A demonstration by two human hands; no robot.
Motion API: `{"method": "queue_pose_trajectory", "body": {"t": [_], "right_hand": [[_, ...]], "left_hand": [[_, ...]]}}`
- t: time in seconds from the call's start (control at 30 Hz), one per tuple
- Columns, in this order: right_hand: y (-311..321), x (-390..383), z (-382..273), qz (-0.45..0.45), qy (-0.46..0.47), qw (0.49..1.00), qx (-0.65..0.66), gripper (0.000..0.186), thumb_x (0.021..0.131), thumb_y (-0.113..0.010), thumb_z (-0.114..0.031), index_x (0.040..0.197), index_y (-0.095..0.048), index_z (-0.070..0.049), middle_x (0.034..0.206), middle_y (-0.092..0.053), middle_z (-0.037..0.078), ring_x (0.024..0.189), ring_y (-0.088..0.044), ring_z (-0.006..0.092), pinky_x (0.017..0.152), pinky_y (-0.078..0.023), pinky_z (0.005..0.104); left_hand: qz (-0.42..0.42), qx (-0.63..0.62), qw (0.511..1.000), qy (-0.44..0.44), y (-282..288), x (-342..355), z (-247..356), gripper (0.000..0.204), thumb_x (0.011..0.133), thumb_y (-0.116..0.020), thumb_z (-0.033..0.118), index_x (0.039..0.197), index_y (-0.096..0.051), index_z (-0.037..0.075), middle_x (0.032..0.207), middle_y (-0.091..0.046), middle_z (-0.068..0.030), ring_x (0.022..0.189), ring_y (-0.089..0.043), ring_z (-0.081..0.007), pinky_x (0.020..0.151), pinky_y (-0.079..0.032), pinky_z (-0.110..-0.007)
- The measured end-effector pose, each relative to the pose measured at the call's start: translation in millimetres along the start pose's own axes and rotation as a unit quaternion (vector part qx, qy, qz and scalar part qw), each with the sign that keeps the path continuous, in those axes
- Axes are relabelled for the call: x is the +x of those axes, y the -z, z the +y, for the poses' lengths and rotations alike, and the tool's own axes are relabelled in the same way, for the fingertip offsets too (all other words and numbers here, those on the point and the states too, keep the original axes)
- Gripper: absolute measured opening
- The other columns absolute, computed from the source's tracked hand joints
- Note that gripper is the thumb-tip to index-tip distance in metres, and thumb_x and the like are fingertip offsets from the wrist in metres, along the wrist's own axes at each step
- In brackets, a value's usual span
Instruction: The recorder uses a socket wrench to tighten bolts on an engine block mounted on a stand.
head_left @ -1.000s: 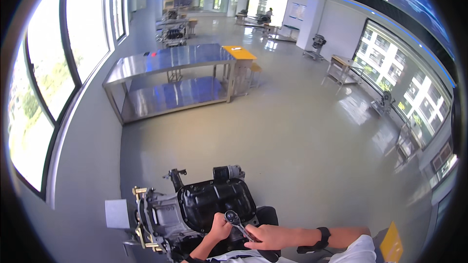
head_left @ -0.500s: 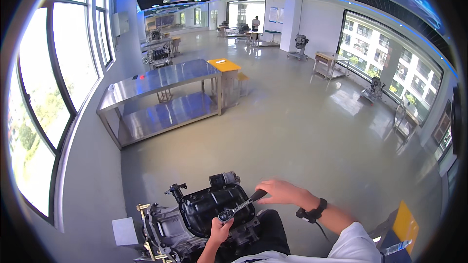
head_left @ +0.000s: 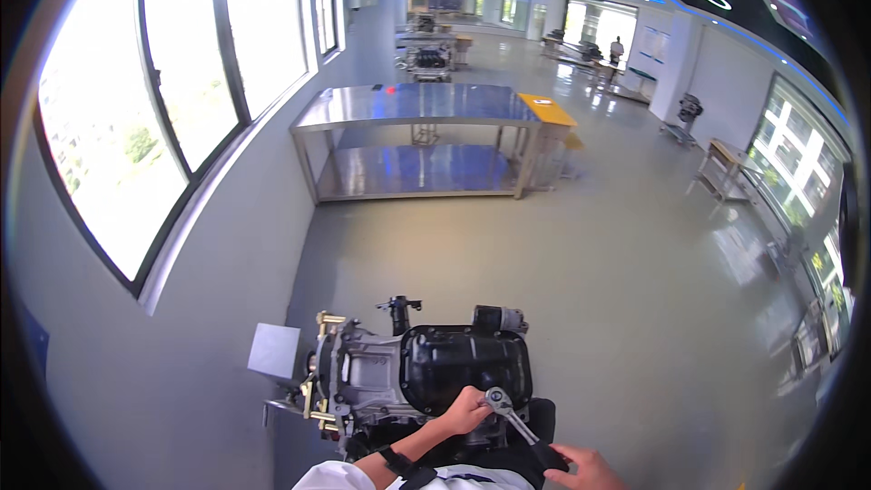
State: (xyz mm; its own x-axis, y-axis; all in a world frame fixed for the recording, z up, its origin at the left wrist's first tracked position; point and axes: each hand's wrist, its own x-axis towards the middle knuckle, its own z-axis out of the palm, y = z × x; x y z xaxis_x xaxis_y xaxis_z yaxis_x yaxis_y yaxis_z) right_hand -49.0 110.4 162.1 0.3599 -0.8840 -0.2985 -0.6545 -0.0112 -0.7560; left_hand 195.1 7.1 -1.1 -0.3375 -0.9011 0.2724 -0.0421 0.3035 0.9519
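Note:
An engine (head_left: 367,367) lies in front of me with its black oil pan (head_left: 463,363) facing up. Over the pan's near right edge is the round head of a ratchet wrench (head_left: 515,420). My left hand (head_left: 467,410) is closed at that head, its fingers bunched against the side; what sits under the head is hidden. The chrome shaft slants towards me to a black handle, where my right hand (head_left: 588,469) has its fingers closed around the end. Bolts line the pan's rim.
Left of the engine are a grey box (head_left: 275,351) and brass-coloured stand fittings (head_left: 325,319). A wall with windows (head_left: 181,63) runs along my left. Ahead stands a two-level metal workbench (head_left: 417,109) beside a yellow-topped table (head_left: 547,110). A person (head_left: 617,50) stands far off.
My view has turned left, so the room sits further right. The wrench handle has swung from pointing away on the right to pointing back towards me, with my right hand on it.

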Motion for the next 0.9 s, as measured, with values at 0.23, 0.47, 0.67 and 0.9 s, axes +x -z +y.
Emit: {"method": "queue_pose_trajectory", "body": {"t": [0.23,0.47,0.67,0.9], "right_hand": [[29,94,29,0.169,0.168,0.930,-0.281,0.040,0.079,-0.066,-0.011,0.118,-0.057,-0.007,0.117,-0.056,0.019,0.101,-0.057,0.0365,0.084,-0.047,0.0401],[26,183,-8,0.156,0.191,0.960,-0.130,0.036,0.072,-0.062,0.010,0.106,-0.061,0.000,0.123,-0.051,0.021,0.111,-0.052,0.0397,0.093,-0.044,0.0407],[7,221,-17,0.175,0.299,0.910,-0.225,0.034,0.072,-0.059,0.011,0.104,-0.061,0.001,0.123,-0.051,0.020,0.119,-0.046,0.0413,0.098,-0.041,0.0436],[31,144,28,0.189,0.205,0.927,-0.249,0.036,0.071,-0.069,-0.001,0.105,-0.058,0.002,0.108,-0.060,0.016,0.110,-0.055,0.0345,0.095,-0.044,0.0396]], "left_hand": [[-0.025,-0.052,0.997,0.059,6,-4,-9,0.036,0.088,-0.058,0.016,0.062,-0.042,-0.003,0.052,-0.032,-0.0018,0.051,-0.028,-0.0085,0.046,-0.028,-0.032],[-0.009,-0.076,0.996,0.048,9,-5,-9,0.037,0.091,-0.057,0.019,0.066,-0.044,-0.005,0.056,-0.033,-0.0034,0.055,-0.030,-0.0088,0.049,-0.030,-0.031],[-0.017,-0.044,0.999,0.001,8,-4,-8,0.034,0.092,-0.054,0.016,0.070,-0.043,-0.008,0.056,-0.032,-0.0092,0.053,-0.029,-0.0137,0.050,-0.032,-0.034],[-0.001,-0.049,0.998,-0.030,-1,-3,-6,0.029,0.087,-0.052,0.013,0.067,-0.043,-0.006,0.056,-0.036,-0.0177,0.050,-0.032,-0.0263,0.051,-0.033,-0.038]]}}
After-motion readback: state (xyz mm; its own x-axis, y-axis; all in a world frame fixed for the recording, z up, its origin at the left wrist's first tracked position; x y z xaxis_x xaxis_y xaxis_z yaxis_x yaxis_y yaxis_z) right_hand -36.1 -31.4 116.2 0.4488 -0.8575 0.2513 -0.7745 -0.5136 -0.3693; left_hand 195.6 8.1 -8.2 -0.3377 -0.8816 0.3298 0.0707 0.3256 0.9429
